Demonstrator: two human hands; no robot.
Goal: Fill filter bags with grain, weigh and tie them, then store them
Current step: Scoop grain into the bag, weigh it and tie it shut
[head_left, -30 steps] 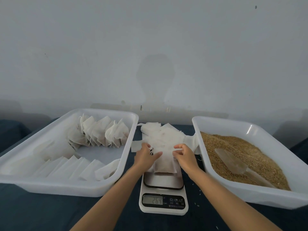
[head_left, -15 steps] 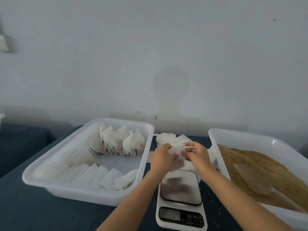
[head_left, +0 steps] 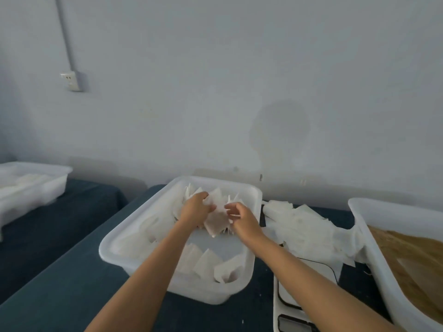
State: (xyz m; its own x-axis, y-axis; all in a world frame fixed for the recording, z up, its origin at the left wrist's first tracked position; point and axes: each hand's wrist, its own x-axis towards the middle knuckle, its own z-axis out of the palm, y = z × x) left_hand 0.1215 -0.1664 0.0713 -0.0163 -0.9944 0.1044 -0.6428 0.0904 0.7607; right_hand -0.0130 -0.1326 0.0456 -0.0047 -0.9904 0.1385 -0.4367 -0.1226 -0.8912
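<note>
White filled bag [head_left: 217, 220] hangs between both hands, left hand [head_left: 195, 210] gripping, right hand [head_left: 241, 218] seemingly pinching.

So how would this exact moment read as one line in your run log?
step: store | left hand: holds filled filter bag | right hand: pinches its string | place: over storage tray | scale: bare

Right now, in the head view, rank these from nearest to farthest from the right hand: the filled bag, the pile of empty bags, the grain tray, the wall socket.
Measured from the right hand:
1. Filled bag, just left of it, between both hands over the storage tray.
2. Pile of empty bags, to its right on the table.
3. Grain tray, far right.
4. Wall socket, high on the wall, upper left.
</note>
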